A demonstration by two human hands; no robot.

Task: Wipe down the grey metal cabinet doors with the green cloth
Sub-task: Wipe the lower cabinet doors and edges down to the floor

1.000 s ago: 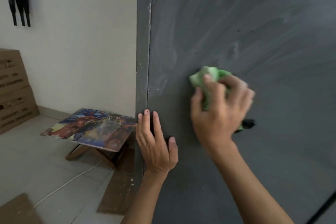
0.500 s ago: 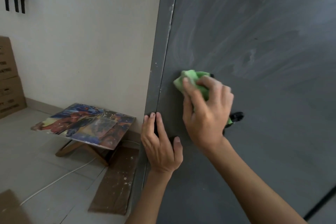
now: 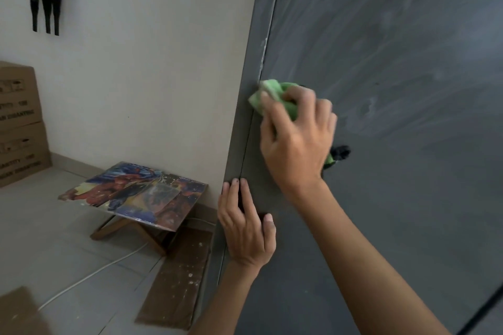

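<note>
**Cloth** [image 3: 273,94]: a green rag, bunched into a wad and pressed against the grey door [image 3: 394,171] at its left edge, where it overlaps the vertical seam [image 3: 246,144] between door and frame [image 3: 257,35]. It appears soft, light and limp, and likely to slip out of a loose hold. It is therefore best taken as a wad under the palm, with the fingers spread over its back to keep the pressure even. The door looks stiff, smooth and flat. Pale streaks [image 3: 353,43] cross its upper part, which suggests that residue remains there. **Right hand** [image 3: 296,141]: fingers curled over the cloth and clamped on it. A green corner shows below the hand, beside a small dark object [image 3: 341,152] that cannot be identified. **Left hand** [image 3: 246,226]: flat on the door below the right hand, fingers straight and close together with their tips at the seam, thumb apart. It holds nothing and seems to steady the door. **Beyond the cabinet:** a low stand [image 3: 130,193] with a pictured top on the floor [image 3: 40,239], and boxes [image 3: 19,122] against the wall [image 3: 149,62].
</note>
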